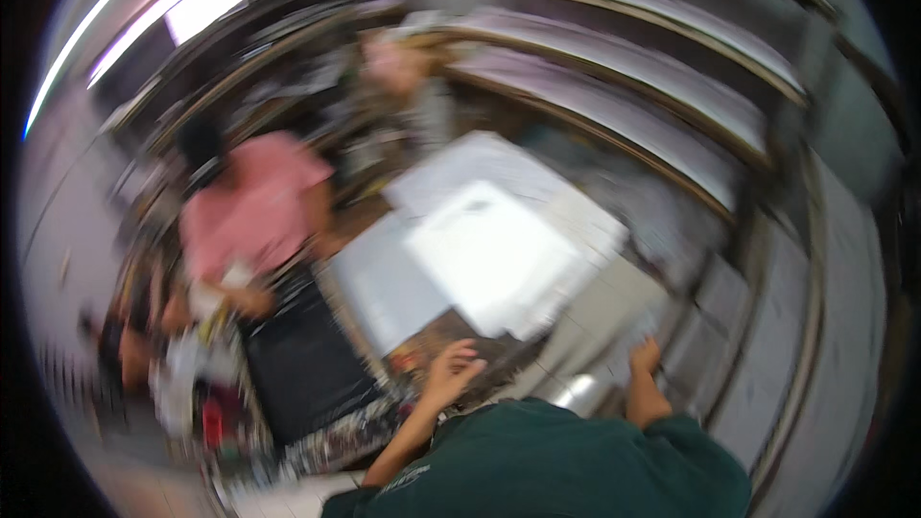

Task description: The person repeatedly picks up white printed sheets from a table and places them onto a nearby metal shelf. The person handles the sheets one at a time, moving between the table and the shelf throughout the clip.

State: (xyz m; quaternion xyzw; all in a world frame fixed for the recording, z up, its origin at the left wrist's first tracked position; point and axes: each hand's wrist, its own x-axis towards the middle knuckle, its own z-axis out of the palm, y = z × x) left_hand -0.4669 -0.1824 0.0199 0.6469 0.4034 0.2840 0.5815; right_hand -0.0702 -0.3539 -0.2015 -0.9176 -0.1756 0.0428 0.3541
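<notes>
My left hand [451, 374] is raised at the near edge of the table, its fingers bent and apart, holding nothing that I can see. Closest to it are a dark brown bare patch of the tabletop [436, 334] and a stack of white sheets [489, 249]. A greyish sheet [384, 278] lies left of that stack, and more pale sheets [480, 168] lie beyond it. My right hand [646, 355] is out to the right, past the table's corner, and looks closed. Blur hides whatever may be in it.
Across the table's left side, a person in a pink top [254, 201] works beside a black flat panel [307, 364]. Shelves with pale sheets [614, 86] run along the back and right. A red container [212, 422] stands at lower left.
</notes>
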